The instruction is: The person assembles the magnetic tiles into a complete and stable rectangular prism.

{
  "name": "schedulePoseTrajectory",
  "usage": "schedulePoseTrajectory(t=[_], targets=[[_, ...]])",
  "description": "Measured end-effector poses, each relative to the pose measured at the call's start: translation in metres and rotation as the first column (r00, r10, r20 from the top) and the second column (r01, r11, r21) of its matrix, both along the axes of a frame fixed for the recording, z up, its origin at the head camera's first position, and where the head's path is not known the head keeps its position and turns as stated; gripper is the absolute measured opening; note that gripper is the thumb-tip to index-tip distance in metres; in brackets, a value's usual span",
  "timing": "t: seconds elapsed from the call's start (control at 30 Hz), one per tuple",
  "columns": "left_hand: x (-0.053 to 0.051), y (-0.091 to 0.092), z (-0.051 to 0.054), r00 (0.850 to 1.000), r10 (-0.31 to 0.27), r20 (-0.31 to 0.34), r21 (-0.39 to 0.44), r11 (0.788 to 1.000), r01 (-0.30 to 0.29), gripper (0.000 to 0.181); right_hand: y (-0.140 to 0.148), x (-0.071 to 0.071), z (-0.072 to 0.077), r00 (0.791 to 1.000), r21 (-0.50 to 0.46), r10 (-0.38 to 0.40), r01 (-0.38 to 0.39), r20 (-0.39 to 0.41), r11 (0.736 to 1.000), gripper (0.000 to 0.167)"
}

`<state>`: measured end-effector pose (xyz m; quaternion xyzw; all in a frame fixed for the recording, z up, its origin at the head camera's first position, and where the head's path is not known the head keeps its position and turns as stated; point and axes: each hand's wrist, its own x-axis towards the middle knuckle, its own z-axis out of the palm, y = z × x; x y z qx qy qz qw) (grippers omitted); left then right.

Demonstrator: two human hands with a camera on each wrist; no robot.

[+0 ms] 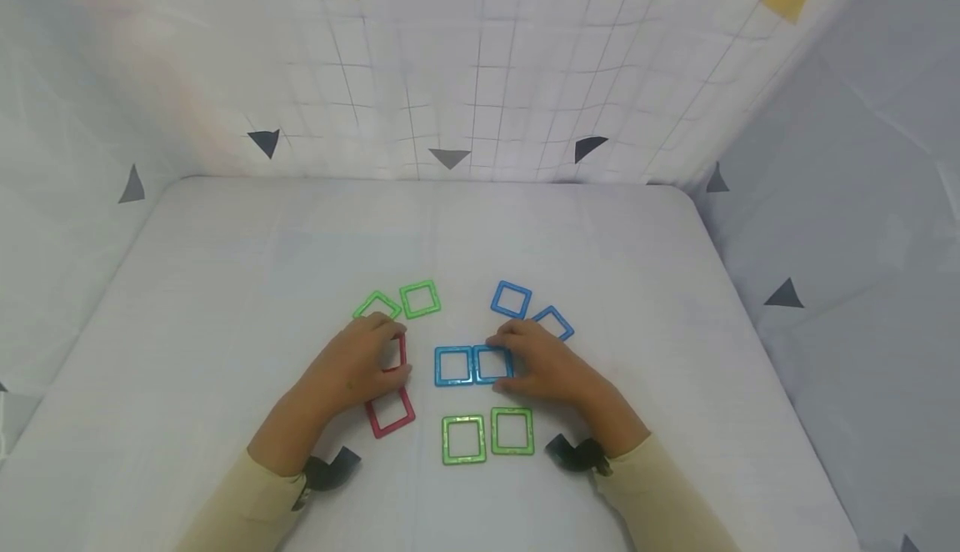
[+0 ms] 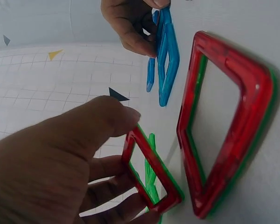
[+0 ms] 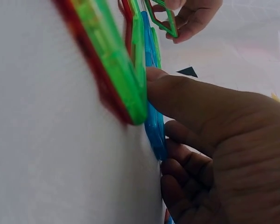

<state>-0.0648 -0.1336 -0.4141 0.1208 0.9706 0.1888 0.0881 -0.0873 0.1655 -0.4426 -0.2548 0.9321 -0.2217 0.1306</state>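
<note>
My left hand [image 1: 356, 368] grips a square open-framed magnetic tile [image 2: 169, 201], red with a green reverse, between thumb and fingers. Its palm side hides part of that tile in the head view. Just nearer me lies a second red tile [image 1: 393, 429]. At the centre, two blue square tiles lie side by side: a left blue tile [image 1: 454, 383] and a right blue tile [image 1: 491, 380]. My right hand [image 1: 551, 364] pinches the right blue tile, thumb on its near edge and fingers at its far edge.
Two green tiles [image 1: 464, 459] lie nearest me, slightly apart. Beyond my left hand are two more green tiles [image 1: 420, 313]; beyond my right are two blue tiles [image 1: 512, 285], one partly covered by the hand. All lie on a white table [image 1: 300, 235] with a gridded cloth [image 1: 450, 60] behind.
</note>
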Motion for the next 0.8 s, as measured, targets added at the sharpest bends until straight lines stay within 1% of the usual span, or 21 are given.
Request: schedulePoseTrajectory(t=[0.2, 0.37, 0.53, 0.63, 0.7, 0.8], targets=[[-0.001, 0.005, 0.004, 1.0, -0.004, -0.004, 0.036, 0.999, 0.005, 0.062, 0.0, 0.002, 0.002, 1.0, 0.015, -0.015, 0.015, -0.003, 1.0, 0.063], [0.0, 0.008, 0.002, 0.999, -0.023, -0.048, 0.079, 0.997, 0.027, 0.062, -0.001, 0.002, 0.003, 1.0, 0.024, -0.019, 0.019, 0.0, 1.0, 0.063], [0.001, 0.01, 0.0, 0.997, -0.018, -0.079, 0.129, 0.991, 0.028, 0.062, -0.001, 0.002, 0.002, 1.0, 0.032, -0.018, 0.018, -0.008, 0.999, 0.063], [0.001, 0.01, -0.001, 0.997, -0.016, -0.074, 0.156, 0.987, 0.027, 0.062, -0.001, 0.003, 0.002, 1.0, 0.031, -0.018, 0.018, -0.01, 0.999, 0.063], [0.0, 0.01, -0.001, 0.999, -0.008, -0.052, 0.178, 0.984, 0.017, 0.062, -0.001, 0.003, 0.002, 1.0, 0.029, -0.016, 0.017, -0.012, 0.999, 0.063], [-0.001, 0.011, 0.0, 1.0, 0.015, -0.006, 0.206, 0.979, -0.013, 0.062, -0.001, 0.002, 0.001, 1.0, 0.03, -0.015, 0.016, -0.02, 0.999, 0.063]])
